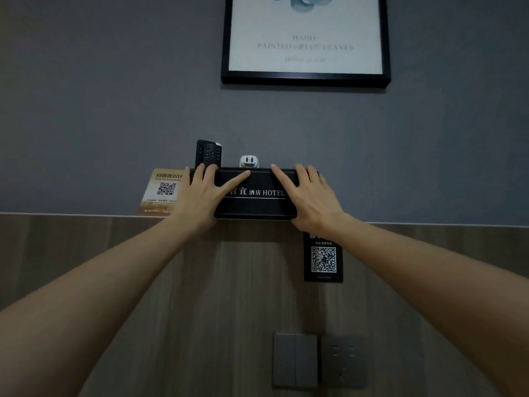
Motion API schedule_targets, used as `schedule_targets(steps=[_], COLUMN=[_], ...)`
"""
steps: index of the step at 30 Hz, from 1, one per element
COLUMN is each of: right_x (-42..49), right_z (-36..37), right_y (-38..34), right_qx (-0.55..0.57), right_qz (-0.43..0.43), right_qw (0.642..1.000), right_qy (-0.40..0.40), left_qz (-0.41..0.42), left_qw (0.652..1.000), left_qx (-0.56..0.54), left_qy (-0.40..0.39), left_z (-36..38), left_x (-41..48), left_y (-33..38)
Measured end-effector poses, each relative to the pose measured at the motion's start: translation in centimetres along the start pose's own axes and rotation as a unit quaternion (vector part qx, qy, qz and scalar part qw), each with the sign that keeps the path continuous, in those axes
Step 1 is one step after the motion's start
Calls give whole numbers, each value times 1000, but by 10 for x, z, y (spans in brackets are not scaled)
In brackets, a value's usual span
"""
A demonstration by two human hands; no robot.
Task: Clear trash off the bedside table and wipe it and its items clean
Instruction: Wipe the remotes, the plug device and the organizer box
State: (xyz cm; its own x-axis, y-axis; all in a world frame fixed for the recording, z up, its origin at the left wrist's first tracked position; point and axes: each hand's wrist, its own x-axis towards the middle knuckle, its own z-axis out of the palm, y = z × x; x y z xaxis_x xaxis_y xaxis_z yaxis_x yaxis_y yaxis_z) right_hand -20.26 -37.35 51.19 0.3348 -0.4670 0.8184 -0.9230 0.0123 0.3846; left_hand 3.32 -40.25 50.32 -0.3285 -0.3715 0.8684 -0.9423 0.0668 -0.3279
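Black leatherette box (254,193) with "HOTEL" lettering sits on the ledge (71,214) atop the wood panelling; both my hands are on it. No cloth and no trash visible in this view; the bedside table itself is out of frame.

Left to right:
- Tan WiFi card (160,191), at 9 o'clock from the box, leaning upright on the grey wall so its QR code faces the room.
- Black remote (208,153), standing on end in the box at its 11 o'clock, long axis vertical, buttons toward me.
- My left hand (201,196): grip wide, palm flat on the box's left face, fingers draped over the top edge. Nothing pinched.
- White plug adapter (249,161) poking up at 12 o'clock, prongs facing me.
- Box long axis runs 9-to-3, label face toward me.
- My right hand (307,196): grip wide, mirrored on the right end.
- Dark QR tag (323,260) on the panel at 5 o'clock; switches (296,359) and a socket (343,361) below it.

Judgement: the symmetric two-handed hold steadies the box so the upright items do not topple, most likely while seating or squaring it on the ledge.
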Motion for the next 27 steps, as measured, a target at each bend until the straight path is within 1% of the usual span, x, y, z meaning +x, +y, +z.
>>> schedule_targets(steps=[5,12,18,23,27], right_x=[-14,-57,-122,-181,-235], right_z=[-10,-64,-117,-146,-152], right_y=[-2,-3,-10,-17,-29], right_qx=[-23,-23,4,27,50], right_qz=[-7,-22,-17,-16,-21], right_qw=[1000,999,998,997,997], right_qy=[16,38,66,66,51], left_qz=[-1,21,54,65,52], left_qw=[1000,1000,997,995,996], left_qx=[19,10,-7,-19,-44], left_qy=[1,18,61,71,51], left_z=[-15,-75,-127,-164,-178], left_x=[-13,-50,-107,-158,-215], left_y=[3,3,10,26,52])
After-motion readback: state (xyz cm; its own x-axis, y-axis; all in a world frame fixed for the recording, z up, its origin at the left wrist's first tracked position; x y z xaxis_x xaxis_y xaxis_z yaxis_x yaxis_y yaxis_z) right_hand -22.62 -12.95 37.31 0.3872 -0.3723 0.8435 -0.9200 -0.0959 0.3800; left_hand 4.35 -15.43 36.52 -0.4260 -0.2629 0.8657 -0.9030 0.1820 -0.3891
